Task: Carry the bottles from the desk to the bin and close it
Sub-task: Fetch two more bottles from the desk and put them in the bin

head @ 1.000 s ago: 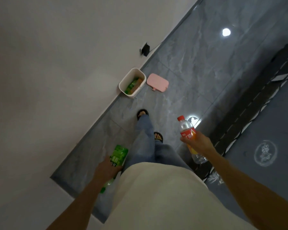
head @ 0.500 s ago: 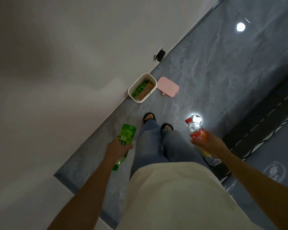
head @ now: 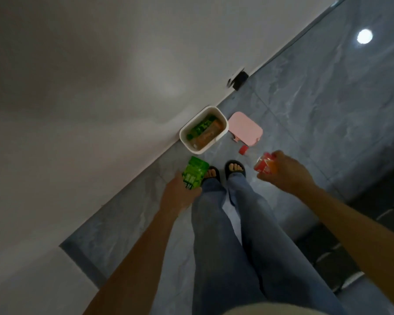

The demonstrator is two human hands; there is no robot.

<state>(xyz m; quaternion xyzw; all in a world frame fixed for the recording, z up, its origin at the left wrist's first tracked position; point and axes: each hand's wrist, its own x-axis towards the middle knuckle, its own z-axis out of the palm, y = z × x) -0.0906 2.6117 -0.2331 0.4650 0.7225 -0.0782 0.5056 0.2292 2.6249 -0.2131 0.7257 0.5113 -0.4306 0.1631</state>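
Green-labelled bottle [head: 195, 172] sits clasped in the left hand [head: 180, 193], red-labelled bottle [head: 264, 165] in the right hand [head: 284, 172], both held forward, likely ready to drop; just beyond the feet the white bin [head: 184, 142] stands open against the wall, bottles already inside, pink lid [head: 245, 129] on the floor beside it

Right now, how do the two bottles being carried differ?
The green bottle is in the left hand; the red-labelled bottle is in the right hand. The green bottle is tinted green; the red-labelled one is clear, with a red cap. Both point toward the open bin.
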